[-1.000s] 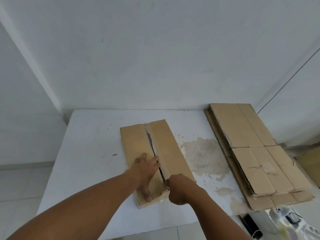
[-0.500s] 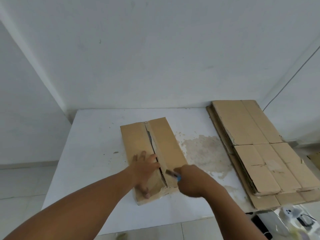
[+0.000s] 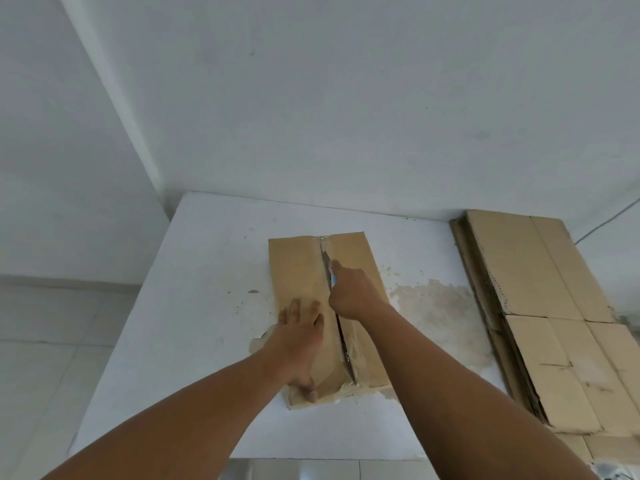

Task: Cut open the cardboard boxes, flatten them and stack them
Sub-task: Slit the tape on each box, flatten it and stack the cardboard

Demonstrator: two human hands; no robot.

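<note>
Head view: our left hand, fingers spread, presses flat on the box; our right hand grips a blue cutter in its seam.

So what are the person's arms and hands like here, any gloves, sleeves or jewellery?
Both arms are bare as far as the picture shows, with no sleeves in view. The left hand and the right hand wear no gloves, and no watch, bracelet or ring can be seen on either.

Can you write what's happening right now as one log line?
step: slitting seam | left hand: flat on brown cardboard box | right hand: grip on blue-handled cutter | flattened cardboard stack: right
</note>
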